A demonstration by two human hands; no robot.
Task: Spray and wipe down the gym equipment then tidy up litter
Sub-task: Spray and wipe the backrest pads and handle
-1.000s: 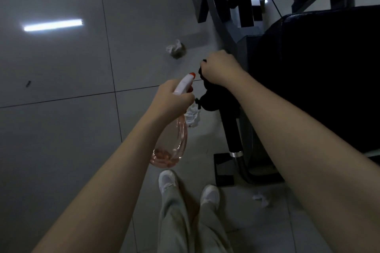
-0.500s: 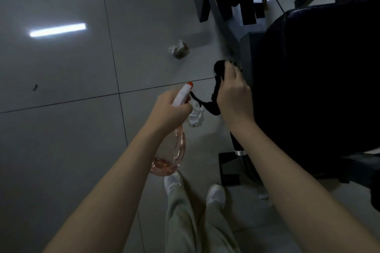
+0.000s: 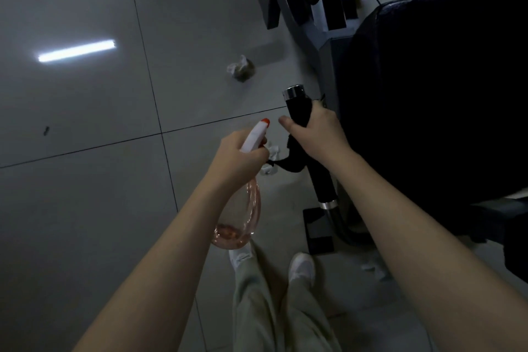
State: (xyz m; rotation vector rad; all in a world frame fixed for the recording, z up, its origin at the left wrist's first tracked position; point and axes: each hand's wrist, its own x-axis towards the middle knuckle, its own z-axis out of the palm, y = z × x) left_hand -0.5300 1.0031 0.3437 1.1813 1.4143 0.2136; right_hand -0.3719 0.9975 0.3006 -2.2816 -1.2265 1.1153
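Observation:
My left hand grips the white trigger head of a pink spray bottle, which hangs down with a little liquid at its bottom. The nozzle's orange tip points toward the black handle bar of the gym machine. That bar has a chrome end cap. My right hand is wrapped round the bar with a black cloth under the palm, and the cloth's loose end hangs out below the hand. To the right stands the machine's black padded seat.
Litter lies on the grey tiled floor: a crumpled wad beyond the handle, a white tissue beneath the bottle's head, white scraps by the machine's base plate. My feet in white shoes stand below. The machine's frame fills the top.
My right hand slid down the handle bar with the cloth, uncovering the chrome end cap. The left hand with the bottle stayed in about the same place.

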